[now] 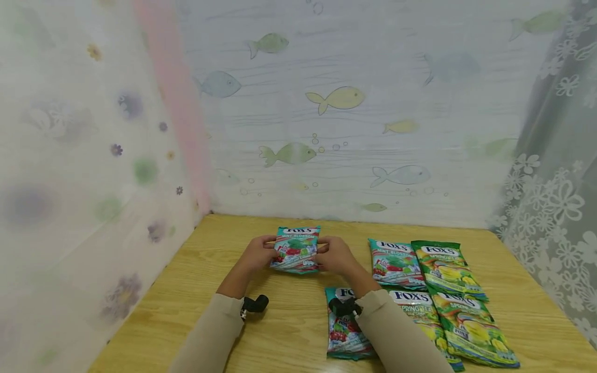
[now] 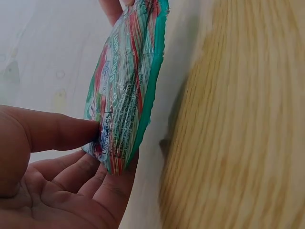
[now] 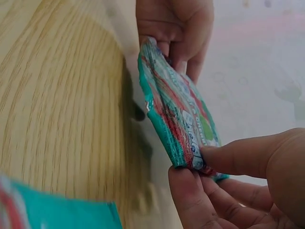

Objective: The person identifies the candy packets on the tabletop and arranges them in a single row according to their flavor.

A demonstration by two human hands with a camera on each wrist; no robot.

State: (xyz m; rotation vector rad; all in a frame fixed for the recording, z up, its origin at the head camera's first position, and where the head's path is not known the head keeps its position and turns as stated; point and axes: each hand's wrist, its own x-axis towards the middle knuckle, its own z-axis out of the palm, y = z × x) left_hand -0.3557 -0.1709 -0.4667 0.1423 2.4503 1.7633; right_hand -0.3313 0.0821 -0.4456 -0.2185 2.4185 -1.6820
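In the head view, we see a Mint Blossom bag [image 1: 296, 249] upright with its printed face towards us, over the far part of the table [image 1: 280, 316]. The left hand [image 1: 255, 254] and the right hand [image 1: 339, 255] hold it by opposite sides, and each grip is narrow, closed on that bag. Well to the right lie a second Mint Blossom bag [image 1: 397, 264], a third one [image 1: 345, 331] partly under the right forearm, and three Spring Tea bags [image 1: 449, 269]. We judge the step in hand to be steadying a single bag; the next move calls for both hands travelling together, so the soft pack does not twist.

In the left wrist view, we find what the head view hides: the thumb presses the front while the fingers support the bag from behind, and its teal edge appears to hang apart from the wood.

In the right wrist view, we see the matching pinch at the other end, with a fingertip against the teal edge. A blurred teal corner [image 3: 71, 212] of another pack shows nearby; we cannot tell which one.
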